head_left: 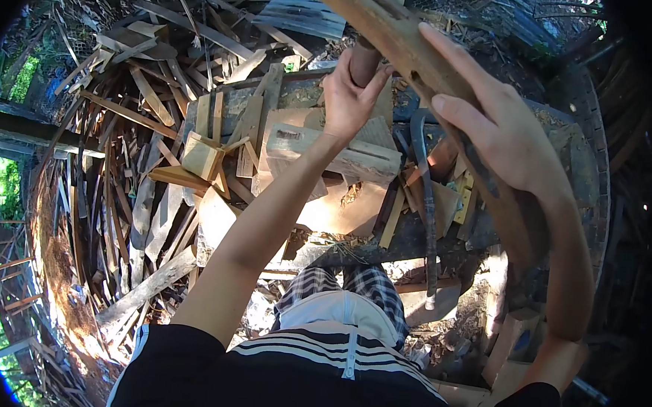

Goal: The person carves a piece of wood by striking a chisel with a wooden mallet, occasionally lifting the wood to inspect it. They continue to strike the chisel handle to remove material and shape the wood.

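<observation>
My left hand point(345, 100) is closed around a short round wooden handle point(365, 63), which meets a long brown wooden piece point(396, 36) raised close to the camera. That piece has a slot near its upper end and a dark hole further along; it looks curved, though the lens bends shapes here. My right hand point(498, 128) grips its side, with fingers lying along it and the thumb on the near face. Below, a grey wooden block point(333, 152) with a groove lies on the workbench point(308, 253). Beside it rests a long knife with a hooked blade point(420, 138).
A large heap of scrap boards point(153, 92) spreads to the left and far side. A small wooden box-like block point(203, 157) sits at the bench's left. Yellowish wood pieces point(464, 197) and shavings lie right of the knife. Corrugated sheet point(300, 13) stands at the back.
</observation>
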Motion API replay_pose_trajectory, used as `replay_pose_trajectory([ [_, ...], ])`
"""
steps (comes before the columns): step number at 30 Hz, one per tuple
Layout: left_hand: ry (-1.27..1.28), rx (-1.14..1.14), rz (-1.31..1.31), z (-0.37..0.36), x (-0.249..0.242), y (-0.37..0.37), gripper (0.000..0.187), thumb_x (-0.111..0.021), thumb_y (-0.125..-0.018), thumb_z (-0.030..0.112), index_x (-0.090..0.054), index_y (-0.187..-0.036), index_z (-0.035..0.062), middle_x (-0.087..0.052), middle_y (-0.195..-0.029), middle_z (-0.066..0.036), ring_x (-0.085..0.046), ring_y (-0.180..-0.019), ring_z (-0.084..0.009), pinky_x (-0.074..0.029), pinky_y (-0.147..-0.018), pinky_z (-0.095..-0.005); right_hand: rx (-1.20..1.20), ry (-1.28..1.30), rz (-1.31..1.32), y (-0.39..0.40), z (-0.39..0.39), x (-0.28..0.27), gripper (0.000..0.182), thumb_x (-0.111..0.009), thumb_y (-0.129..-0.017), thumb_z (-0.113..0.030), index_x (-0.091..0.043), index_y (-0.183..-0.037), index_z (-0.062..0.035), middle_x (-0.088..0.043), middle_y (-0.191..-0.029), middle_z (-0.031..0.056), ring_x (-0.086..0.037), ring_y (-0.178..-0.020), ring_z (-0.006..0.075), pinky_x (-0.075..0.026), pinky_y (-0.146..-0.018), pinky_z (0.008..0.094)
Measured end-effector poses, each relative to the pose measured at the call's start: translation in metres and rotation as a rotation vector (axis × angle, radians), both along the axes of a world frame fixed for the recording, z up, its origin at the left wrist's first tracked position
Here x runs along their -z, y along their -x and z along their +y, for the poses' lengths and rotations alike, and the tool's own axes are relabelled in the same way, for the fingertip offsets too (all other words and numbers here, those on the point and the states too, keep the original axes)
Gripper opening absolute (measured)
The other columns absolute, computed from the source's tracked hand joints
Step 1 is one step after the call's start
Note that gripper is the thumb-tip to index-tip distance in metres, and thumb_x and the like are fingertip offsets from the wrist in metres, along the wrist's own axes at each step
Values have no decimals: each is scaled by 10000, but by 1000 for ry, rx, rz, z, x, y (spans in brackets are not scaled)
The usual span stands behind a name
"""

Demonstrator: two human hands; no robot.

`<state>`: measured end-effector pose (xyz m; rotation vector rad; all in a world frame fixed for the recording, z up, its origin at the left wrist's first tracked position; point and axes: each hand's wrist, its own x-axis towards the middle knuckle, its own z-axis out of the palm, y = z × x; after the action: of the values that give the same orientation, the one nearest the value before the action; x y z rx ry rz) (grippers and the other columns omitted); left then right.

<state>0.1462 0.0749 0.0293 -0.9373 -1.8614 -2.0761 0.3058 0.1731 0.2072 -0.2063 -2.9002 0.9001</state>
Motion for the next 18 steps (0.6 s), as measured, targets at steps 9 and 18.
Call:
replay_pose_trajectory([
  [9, -12, -37, 87, 2, -3, -1, 392, -798, -829, 308, -573, -956, 13, -680, -766, -137, -644, -646, -185, -520, -655, -326, -60, -63, -50, -3, 2, -1, 597, -501, -954, -219, -359, -1533, -183, -468, -1482, 163, -511, -1297, 278, -383, -1082, 376],
  [18, -56, -54, 150, 8, -1, 1, 373, -783, -833, 280, -589, -994, 5, -686, -791, -167, -667, -670, -225, -529, -672, -343, -52, -15, -82, -12, -9, -3, 661, -514, -948, -292, -307, -1547, -104, -446, -1481, 170, -517, -1289, 263, -393, -1062, 369],
])
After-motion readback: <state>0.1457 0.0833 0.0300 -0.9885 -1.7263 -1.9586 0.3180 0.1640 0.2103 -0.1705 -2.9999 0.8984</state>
